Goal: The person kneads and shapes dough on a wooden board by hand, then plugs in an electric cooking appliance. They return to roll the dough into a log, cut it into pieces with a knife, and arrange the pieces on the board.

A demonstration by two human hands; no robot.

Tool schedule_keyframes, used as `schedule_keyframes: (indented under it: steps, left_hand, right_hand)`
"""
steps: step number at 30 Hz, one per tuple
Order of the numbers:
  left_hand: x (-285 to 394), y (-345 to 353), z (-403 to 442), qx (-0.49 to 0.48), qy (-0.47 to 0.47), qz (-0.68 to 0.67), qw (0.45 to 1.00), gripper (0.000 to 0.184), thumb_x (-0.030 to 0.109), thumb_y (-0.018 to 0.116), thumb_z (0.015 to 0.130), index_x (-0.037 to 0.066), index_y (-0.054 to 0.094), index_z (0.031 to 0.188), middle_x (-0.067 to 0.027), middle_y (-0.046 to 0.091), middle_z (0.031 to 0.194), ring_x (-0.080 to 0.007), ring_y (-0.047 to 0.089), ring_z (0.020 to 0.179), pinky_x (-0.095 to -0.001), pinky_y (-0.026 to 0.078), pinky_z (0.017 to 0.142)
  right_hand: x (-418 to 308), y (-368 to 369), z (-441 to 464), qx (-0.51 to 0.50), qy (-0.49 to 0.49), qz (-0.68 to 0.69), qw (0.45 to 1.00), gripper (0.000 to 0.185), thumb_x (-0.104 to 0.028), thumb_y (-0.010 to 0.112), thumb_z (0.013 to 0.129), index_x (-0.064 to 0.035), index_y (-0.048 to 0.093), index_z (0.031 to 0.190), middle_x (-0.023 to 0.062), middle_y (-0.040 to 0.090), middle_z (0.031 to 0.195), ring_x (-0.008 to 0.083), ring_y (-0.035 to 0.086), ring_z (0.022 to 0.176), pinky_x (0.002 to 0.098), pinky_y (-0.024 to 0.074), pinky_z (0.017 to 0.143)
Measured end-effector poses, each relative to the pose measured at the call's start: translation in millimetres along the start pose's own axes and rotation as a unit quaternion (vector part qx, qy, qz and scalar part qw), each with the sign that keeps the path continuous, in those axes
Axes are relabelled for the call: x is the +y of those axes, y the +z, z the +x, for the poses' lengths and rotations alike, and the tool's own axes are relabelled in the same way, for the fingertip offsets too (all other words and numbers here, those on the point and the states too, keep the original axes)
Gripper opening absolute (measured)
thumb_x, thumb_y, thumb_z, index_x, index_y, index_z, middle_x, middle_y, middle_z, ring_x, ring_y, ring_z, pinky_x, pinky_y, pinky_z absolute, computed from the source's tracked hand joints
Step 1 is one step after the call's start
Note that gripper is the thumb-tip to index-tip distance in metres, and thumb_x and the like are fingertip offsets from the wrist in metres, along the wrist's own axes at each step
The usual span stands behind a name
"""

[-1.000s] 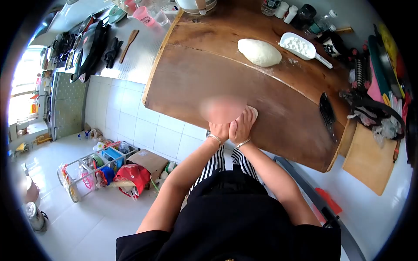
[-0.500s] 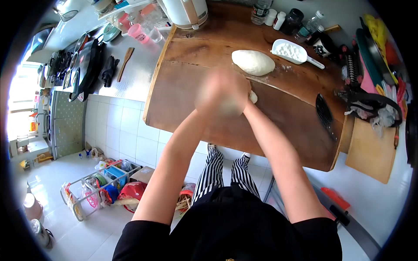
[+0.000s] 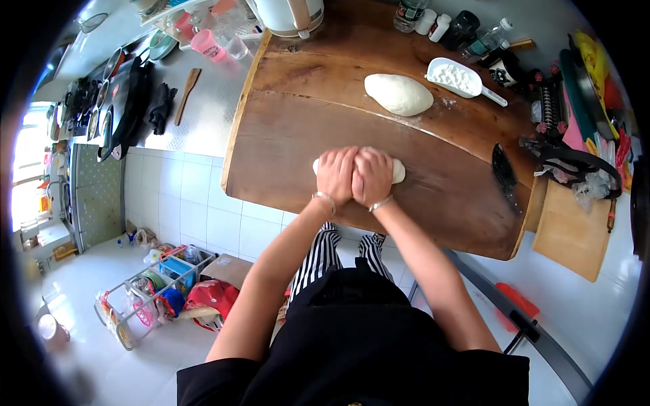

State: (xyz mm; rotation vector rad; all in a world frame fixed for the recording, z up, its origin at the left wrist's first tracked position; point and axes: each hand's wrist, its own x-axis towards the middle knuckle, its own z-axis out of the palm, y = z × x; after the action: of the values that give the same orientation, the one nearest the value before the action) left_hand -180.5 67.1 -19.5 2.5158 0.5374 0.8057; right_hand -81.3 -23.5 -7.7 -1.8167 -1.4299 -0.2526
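Side by side, my left hand and my right hand press down on a piece of dough near the front of the wooden board. Their fingers curl over the dough and the thumbs meet in the middle. Only the pale ends of this piece show at either side; the rest is hidden under my hands. Farther back lies a larger, smooth oval lump of dough, apart from both hands. A white scoop filled with white flour rests to its right, with a dusting of flour between them.
A black slotted spatula lies at the board's right side. Bottles and small jars line the back. A white kettle stands at the back left. A wooden spatula lies on the metal counter. Below, a wire rack stands on the floor.
My hands, blurred and farther back on the board before, have come nearer to my body. They now press on the small dough piece. The larger lump and scoop stay put.
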Motion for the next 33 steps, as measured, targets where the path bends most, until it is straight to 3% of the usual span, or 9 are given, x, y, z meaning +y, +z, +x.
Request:
schedule_keyframes:
  steps: [12,14,17,18,21,24,28,30,33]
  left_hand:
    - [-34,4,105,-0.108,-0.151,-0.035,0.982,0.027,0.023,0.053,0.094,0.005,0.063,0.111,-0.013,0.07,0.097,-0.0302,0.066,0.091,-0.0386,0.052,0.081]
    - [-48,-4,72,0.014,-0.232,-0.341,0.911,0.03,0.018,0.057,0.095,0.003,0.06,0.121,-0.0093,0.067,0.108,-0.0189,0.063,0.098,-0.0318,0.05,0.085]
    - [-57,-19,13,0.161,-0.315,-0.328,0.876,0.038,0.014,0.061,0.095,0.001,0.053,0.131,-0.0076,0.06,0.124,-0.014,0.054,0.108,-0.0274,0.046,0.091]
    - [-52,-6,-5,0.112,-0.392,-0.455,0.792,0.05,0.017,0.062,0.094,-0.003,0.045,0.136,-0.0189,0.048,0.14,-0.0271,0.049,0.125,-0.0352,0.04,0.104]
    - [-26,-7,-12,0.029,-0.3,-0.249,0.92,0.057,0.028,0.058,0.098,-0.002,0.037,0.142,-0.0222,0.047,0.14,-0.0255,0.046,0.129,-0.0338,0.04,0.104]
    - [-27,-3,5,0.035,-0.345,-0.455,0.82,0.057,0.032,0.058,0.097,0.0,0.04,0.141,-0.0219,0.049,0.139,-0.0268,0.046,0.129,-0.033,0.039,0.103]
    - [-26,-32,8,-0.137,-0.261,-0.161,0.942,0.047,0.035,0.048,0.099,0.008,0.048,0.138,-0.0161,0.057,0.131,-0.0322,0.05,0.125,-0.042,0.038,0.104]
    - [-25,-10,11,-0.118,-0.233,-0.156,0.953,0.045,0.035,0.046,0.099,0.009,0.051,0.135,-0.014,0.059,0.128,-0.032,0.05,0.123,-0.0442,0.038,0.103]
    - [-12,-4,26,-0.106,-0.19,-0.127,0.968,0.04,0.035,0.045,0.097,0.01,0.056,0.128,-0.0111,0.061,0.122,-0.0313,0.052,0.119,-0.0459,0.038,0.1]
  right_hand:
    - [42,20,89,-0.12,0.273,-0.085,0.951,0.032,-0.032,0.044,0.097,-0.0056,0.062,0.097,0.02,0.066,0.09,0.0433,0.062,0.083,0.0486,0.0499,0.071]
    - [37,-8,72,-0.213,0.248,0.161,0.931,0.035,-0.039,0.053,0.095,-0.0079,0.062,0.108,0.0175,0.067,0.105,0.0382,0.063,0.095,0.0435,0.0516,0.079]
    - [48,-27,39,-0.219,0.157,0.059,0.961,0.055,-0.046,0.069,0.084,-0.0115,0.055,0.125,0.0141,0.06,0.125,0.03,0.059,0.111,0.04,0.0486,0.092]
    - [48,-29,38,-0.23,0.149,0.015,0.961,0.062,-0.046,0.073,0.08,-0.0125,0.053,0.129,0.0133,0.057,0.13,0.028,0.057,0.115,0.0399,0.0472,0.095]
    - [11,-29,42,-0.238,0.302,-0.002,0.923,0.067,-0.051,0.075,0.075,-0.0097,0.052,0.122,0.0167,0.062,0.12,0.0352,0.06,0.108,0.0423,0.049,0.09]
    - [-42,-36,-4,-0.245,0.496,0.035,0.832,0.069,-0.054,0.073,0.076,-0.0031,0.048,0.116,0.0236,0.066,0.106,0.0419,0.065,0.095,0.045,0.051,0.085]
    - [-56,-39,-29,-0.131,0.483,0.091,0.861,0.072,-0.049,0.066,0.084,0.0043,0.044,0.127,0.0258,0.061,0.118,0.0404,0.06,0.108,0.0431,0.0474,0.093]
    - [-45,-24,0,0.042,0.293,-0.033,0.955,0.061,-0.041,0.059,0.091,0.0055,0.046,0.127,0.0264,0.057,0.123,0.0393,0.054,0.117,0.0435,0.0431,0.099]
    - [-32,24,25,-0.032,0.327,-0.035,0.944,0.047,-0.04,0.047,0.095,-0.0021,0.055,0.122,0.0196,0.059,0.12,0.0376,0.055,0.111,0.047,0.0426,0.096]
